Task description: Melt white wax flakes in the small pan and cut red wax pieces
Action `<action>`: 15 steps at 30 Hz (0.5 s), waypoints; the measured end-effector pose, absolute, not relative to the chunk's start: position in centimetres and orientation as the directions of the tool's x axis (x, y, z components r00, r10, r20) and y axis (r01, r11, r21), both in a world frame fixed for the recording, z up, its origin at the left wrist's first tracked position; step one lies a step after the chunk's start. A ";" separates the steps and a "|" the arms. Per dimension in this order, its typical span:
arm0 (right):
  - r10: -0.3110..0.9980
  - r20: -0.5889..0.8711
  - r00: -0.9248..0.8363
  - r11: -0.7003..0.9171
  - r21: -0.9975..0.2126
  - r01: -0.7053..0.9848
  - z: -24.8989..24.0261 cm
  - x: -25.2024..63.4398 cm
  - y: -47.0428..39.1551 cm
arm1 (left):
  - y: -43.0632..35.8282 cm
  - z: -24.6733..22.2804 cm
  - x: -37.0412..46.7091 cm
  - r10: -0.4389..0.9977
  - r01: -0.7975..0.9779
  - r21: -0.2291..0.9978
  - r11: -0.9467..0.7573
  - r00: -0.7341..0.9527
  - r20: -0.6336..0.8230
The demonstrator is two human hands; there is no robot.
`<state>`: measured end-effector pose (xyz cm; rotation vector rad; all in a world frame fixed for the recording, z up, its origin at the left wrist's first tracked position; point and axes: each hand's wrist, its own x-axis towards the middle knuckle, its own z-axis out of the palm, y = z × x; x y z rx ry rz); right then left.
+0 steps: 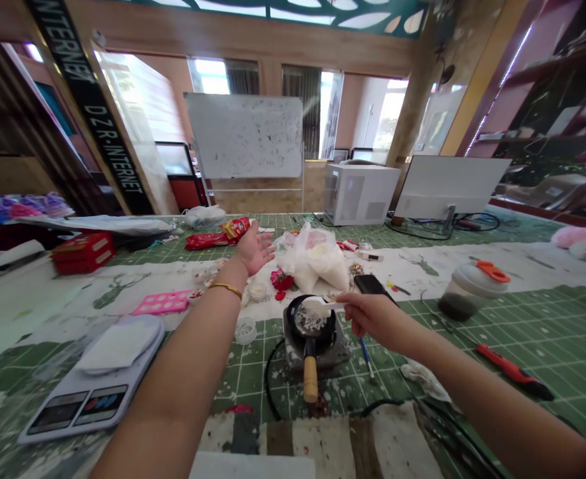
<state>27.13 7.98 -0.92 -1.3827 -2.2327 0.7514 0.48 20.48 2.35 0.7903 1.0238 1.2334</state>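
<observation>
My right hand (pixel 372 319) is closed around the handle of a white spatula (pixel 318 305). Its blade is over a small black frying pan (pixel 330 332) with a wooden handle, which holds whitish flakes (pixel 308 322). The pan sits on a small hot plate (pixel 295 359). My left hand (pixel 253 251) is stretched forward, palm up and fingers apart, holding nothing. Just right of it stands a clear plastic bag (pixel 312 256) of white material. A red packet (pixel 207 239) lies beside my left hand, partly hidden behind it.
A kitchen scale (pixel 118 389) and a pink mould (pixel 161 303) are on the left. A phone (pixel 370 285), a lidded plastic cup (pixel 467 289) and a red-handled tool (pixel 515 372) lie to the right. Cables run along the near edge. A white computer case (pixel 360 193) and monitor (pixel 447 186) stand behind.
</observation>
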 end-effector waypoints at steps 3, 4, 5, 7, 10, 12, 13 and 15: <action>0.787 0.240 -0.568 0.616 -0.245 0.749 -1.5 27.2 7.1 | 20.5 2.3 -0.4 0.978 -0.382 0.907 0.177 -0.033 -0.205; 0.757 0.263 -0.598 0.645 -0.158 0.748 -1.7 27.2 6.8 | 20.5 2.2 -0.6 0.976 -0.387 0.905 0.175 -0.049 -0.210; 0.736 0.272 -0.620 0.661 -0.094 0.744 -1.8 27.3 6.6 | 20.6 2.1 -0.7 0.975 -0.392 0.904 0.172 -0.066 -0.214; 0.710 0.284 -0.645 0.677 -0.019 0.736 -2.0 27.3 6.3 | 20.8 1.9 -1.0 0.970 -0.403 0.901 0.161 -0.103 -0.219; 0.707 0.316 -0.632 0.665 0.005 0.746 -1.9 27.3 6.0 | 21.4 1.6 -1.4 0.958 -0.415 0.899 0.138 -0.174 -0.228; 0.717 0.312 -0.623 0.659 -0.011 0.752 -1.9 27.2 5.9 | 21.7 1.5 -1.7 0.946 -0.422 0.897 0.133 -0.216 -0.242; 0.722 0.311 -0.618 0.656 -0.025 0.754 -1.9 27.2 5.9 | 21.8 1.4 -1.8 0.941 -0.424 0.896 0.134 -0.229 -0.249; 0.730 0.326 -0.600 0.650 -0.063 0.757 -2.0 27.2 5.8 | 22.0 1.3 -1.9 0.935 -0.429 0.893 0.138 -0.241 -0.261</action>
